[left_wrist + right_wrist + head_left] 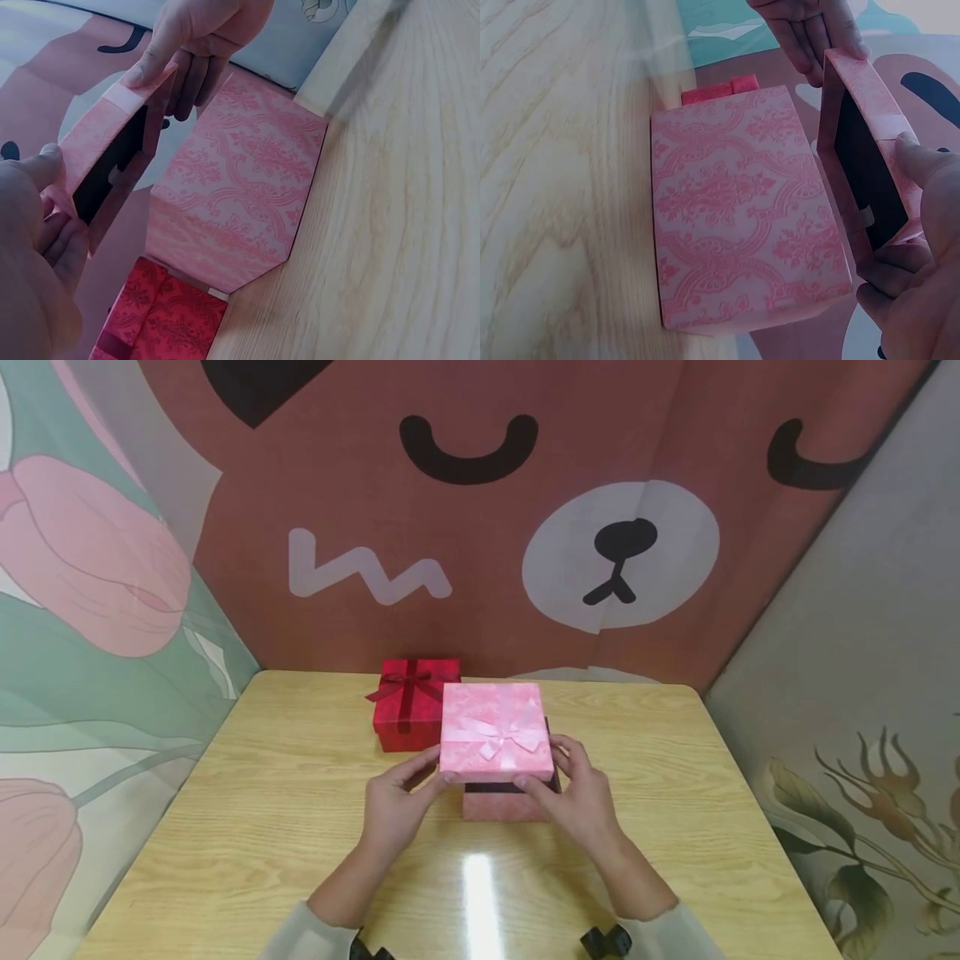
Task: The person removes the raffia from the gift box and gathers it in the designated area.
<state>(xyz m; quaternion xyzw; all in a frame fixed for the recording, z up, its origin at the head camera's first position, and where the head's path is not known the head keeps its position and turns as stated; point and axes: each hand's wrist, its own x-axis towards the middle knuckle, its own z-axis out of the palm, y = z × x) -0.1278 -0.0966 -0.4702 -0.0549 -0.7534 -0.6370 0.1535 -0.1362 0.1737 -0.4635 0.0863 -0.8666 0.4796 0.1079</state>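
Note:
Both hands hold a pink box lid [491, 718] with a pale ribbon bow on top. My left hand [397, 797] grips its left side, thumb at the front corner. At the opposite side my right hand [588, 793] pinches it, thumb on the front edge. The pink patterned box [504, 806] stands on the table under the lid, its dark opening partly showing. In the left wrist view, the lid's dark inside [112, 169] faces the box [240, 180], with a gap between them. The right wrist view shows the same raised lid [866, 150] apart from the box [742, 210].
A red gift box [412, 718] with a dark red bow stands behind and left of the pink box. The wooden table [300, 827] meets a wall hanging [360, 635] with a bear face at its far edge. Patterned cloths flank both sides.

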